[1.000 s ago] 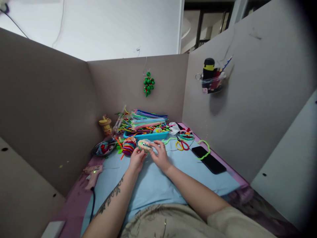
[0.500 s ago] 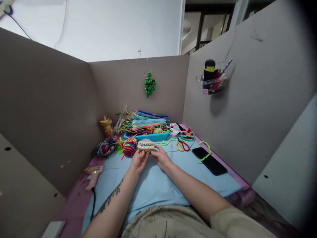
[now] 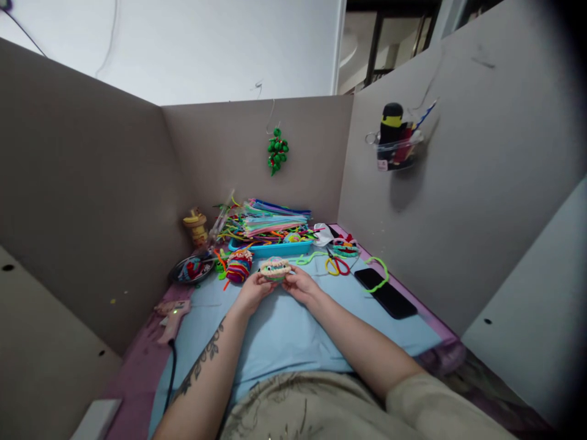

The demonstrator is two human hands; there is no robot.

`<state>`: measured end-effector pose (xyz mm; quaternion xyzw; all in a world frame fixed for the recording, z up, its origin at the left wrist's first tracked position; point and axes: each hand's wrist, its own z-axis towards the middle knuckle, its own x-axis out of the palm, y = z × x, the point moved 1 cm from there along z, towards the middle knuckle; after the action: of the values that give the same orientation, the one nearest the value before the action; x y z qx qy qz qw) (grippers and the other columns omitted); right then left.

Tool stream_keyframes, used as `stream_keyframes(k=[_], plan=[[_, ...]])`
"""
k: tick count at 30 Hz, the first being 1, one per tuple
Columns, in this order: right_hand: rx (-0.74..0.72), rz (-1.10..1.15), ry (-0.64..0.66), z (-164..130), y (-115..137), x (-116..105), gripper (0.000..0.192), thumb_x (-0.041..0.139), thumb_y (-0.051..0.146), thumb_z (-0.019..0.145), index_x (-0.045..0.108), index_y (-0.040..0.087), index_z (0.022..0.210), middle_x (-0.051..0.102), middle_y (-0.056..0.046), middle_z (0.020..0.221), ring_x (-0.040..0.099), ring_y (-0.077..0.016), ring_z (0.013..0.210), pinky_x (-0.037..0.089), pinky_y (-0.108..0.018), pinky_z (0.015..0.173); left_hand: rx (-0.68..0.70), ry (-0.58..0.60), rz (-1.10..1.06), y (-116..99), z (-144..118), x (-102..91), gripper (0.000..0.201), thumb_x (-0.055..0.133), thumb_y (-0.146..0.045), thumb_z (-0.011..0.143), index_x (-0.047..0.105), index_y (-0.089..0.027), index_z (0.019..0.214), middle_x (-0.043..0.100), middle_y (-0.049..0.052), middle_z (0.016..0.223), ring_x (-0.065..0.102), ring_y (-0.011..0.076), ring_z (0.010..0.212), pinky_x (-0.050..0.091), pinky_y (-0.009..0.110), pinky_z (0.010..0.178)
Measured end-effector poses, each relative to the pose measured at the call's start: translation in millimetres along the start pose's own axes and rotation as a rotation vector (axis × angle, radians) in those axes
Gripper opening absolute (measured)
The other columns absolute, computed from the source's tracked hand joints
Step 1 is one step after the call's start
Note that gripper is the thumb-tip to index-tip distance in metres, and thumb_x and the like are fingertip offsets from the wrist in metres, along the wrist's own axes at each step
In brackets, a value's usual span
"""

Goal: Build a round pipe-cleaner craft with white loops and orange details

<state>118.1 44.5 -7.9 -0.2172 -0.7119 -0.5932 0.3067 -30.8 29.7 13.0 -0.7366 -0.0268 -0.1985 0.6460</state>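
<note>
Both hands hold a small cream-coloured pipe-cleaner figure (image 3: 275, 267) with coloured stripes, just above the light blue mat (image 3: 293, 330). My left hand (image 3: 251, 292) grips its left end and my right hand (image 3: 300, 285) grips its right end. A striped purple, red and yellow pipe-cleaner ball (image 3: 238, 266) lies just left of the figure. Behind it stands a blue tray (image 3: 275, 247) heaped with coloured pipe cleaners.
A black phone (image 3: 385, 292) with a green pipe-cleaner loop lies at the right. Scissors (image 3: 336, 264) with red and yellow handles sit near the tray. A pink glue gun (image 3: 172, 315) and a dark dish (image 3: 191, 270) lie at the left. Grey partition walls (image 3: 92, 201) enclose the desk.
Both hands have drawn the figure slightly nearer and now hold it from both ends; earlier the right hand's fingers reached over its top.
</note>
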Motion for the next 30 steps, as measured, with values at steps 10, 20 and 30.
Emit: stream_keyframes(k=[10, 20, 30], plan=[[0.090, -0.140, -0.050, -1.1, -10.6, -2.4, 0.050, 0.050, -0.006, 0.047, 0.052, 0.021, 0.089, 0.059, 0.004, 0.066, 0.055, -0.0113, 0.056, 0.042, -0.022, 0.051, -0.004, -0.124, -0.028, -22.5, -5.0, -12.7, 0.041, 0.066, -0.020, 0.066, 0.048, -0.018, 0.103, 0.058, 0.010, 0.106, 0.061, 0.0153, 0.076, 0.052, 0.029, 0.062], [0.056, -0.323, -0.091, -4.5, -10.5, 0.4, 0.045, 0.051, 0.000, 0.049, 0.048, 0.021, 0.089, 0.057, 0.007, 0.061, 0.051, -0.0084, 0.048, 0.043, -0.022, 0.051, 0.042, -0.219, 0.169, -15.6, -4.6, -11.8, 0.049, 0.070, -0.017, 0.061, 0.048, -0.017, 0.104, 0.051, 0.013, 0.117, 0.058, 0.0181, 0.089, 0.049, 0.025, 0.063], [-0.201, -1.019, -0.081, 8.6, -2.1, -15.4, 0.028, 0.051, 0.002, 0.055, 0.064, 0.019, 0.074, 0.061, 0.000, 0.060, 0.056, -0.0166, 0.064, 0.044, -0.027, 0.062, 0.060, -0.229, 0.369, 1.4, 5.6, -16.3, 0.044, 0.073, -0.020, 0.059, 0.051, -0.017, 0.096, 0.055, 0.011, 0.110, 0.057, 0.0142, 0.077, 0.045, 0.020, 0.054]])
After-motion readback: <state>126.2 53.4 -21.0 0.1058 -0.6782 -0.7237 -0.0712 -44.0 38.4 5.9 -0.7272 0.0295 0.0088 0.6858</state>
